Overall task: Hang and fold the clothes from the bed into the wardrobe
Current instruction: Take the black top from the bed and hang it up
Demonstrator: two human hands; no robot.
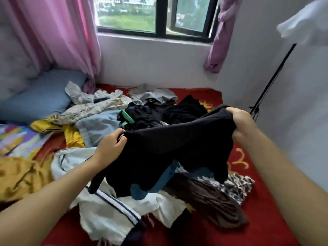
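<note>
The left hand [111,145] and the right hand [241,121] hold a black garment [177,150] up above the bed [266,219], each set of fingers curled and pinching the top edge at one end, so the cloth hangs stretched between them over the pile of clothes [113,112]. To do this step well, it seems wise to keep the edge taut and level, let the lower part fall free of the heap below, and find the seams before folding or hanging it. The bed carries a red patterned cover, with a white striped garment [106,210], a brown garment [209,201] and a yellow one [21,174] lying loose, and a blue pillow [40,93] towards the head. Behind are pink curtains [67,36], a dark-framed window [156,16] and a black stand [273,77] by the wall. No wardrobe shows.
</note>
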